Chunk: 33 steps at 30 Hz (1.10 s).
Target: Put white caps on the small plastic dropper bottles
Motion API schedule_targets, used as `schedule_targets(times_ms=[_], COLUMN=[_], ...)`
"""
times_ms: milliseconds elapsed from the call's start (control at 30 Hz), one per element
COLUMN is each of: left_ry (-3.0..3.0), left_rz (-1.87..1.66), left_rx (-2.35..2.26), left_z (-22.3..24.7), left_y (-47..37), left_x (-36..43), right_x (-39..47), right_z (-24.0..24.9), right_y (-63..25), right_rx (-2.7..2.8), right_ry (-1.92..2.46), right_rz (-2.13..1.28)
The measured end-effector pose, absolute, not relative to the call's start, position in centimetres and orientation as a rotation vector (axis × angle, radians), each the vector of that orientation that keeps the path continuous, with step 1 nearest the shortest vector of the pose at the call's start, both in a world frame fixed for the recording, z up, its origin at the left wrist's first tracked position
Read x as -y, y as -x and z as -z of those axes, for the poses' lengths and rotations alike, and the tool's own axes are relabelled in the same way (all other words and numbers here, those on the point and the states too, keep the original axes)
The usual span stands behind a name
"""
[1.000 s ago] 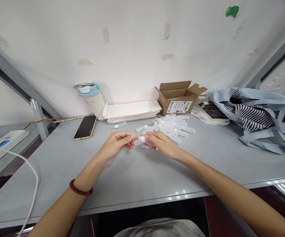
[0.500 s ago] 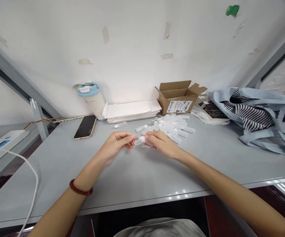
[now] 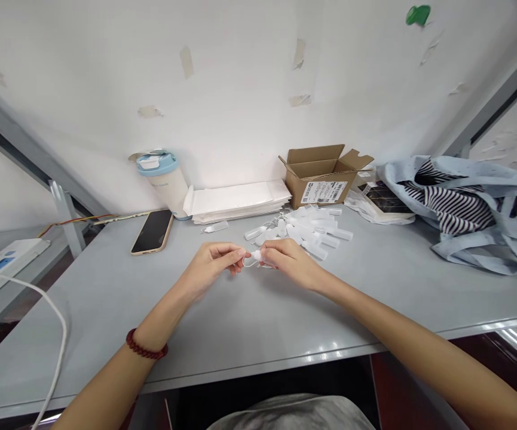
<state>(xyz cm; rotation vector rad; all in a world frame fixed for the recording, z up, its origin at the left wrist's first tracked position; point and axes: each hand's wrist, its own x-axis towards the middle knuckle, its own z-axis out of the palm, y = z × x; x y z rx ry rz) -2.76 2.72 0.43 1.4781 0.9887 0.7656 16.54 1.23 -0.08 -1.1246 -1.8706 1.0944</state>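
Between my hands, just above the grey table [image 3: 258, 322], is a small white dropper bottle [image 3: 255, 255] with a thin white cord looping from its tip. My right hand [image 3: 285, 258] pinches the bottle's body, which its fingers mostly cover. My left hand [image 3: 222, 260] is closed at the cord, thumb against forefinger, beside the tip. Behind my right hand lies a pile of translucent white dropper bottles [image 3: 314, 227], several with cords. A single similar bottle [image 3: 216, 227] lies apart, behind my left hand.
Along the wall stand a blue-lidded cup [image 3: 164, 182], a stack of white envelopes [image 3: 240, 200] and an open cardboard box [image 3: 321, 185]. A phone [image 3: 153, 232] lies at the left. A light-blue bag [image 3: 459, 203] is at the right, and a white cable [image 3: 63, 334] crosses the left edge.
My left hand has come slightly nearer to the bottle's tip. My right hand keeps its pinch on the bottle. The whole view has shifted a little.
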Motion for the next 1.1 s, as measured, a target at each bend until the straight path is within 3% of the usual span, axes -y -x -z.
schedule_targets(times_ms=[1100], left_ry=[-1.415], left_rz=[-0.754], left_rx=[-0.945], left_z=[-0.02], left_y=[2.68], left_x=[-2.94], right_x=[-1.27], right_z=[0.64], right_y=[-16.08], right_rx=[1.8], right_ry=[1.123], right_rz=[-1.096])
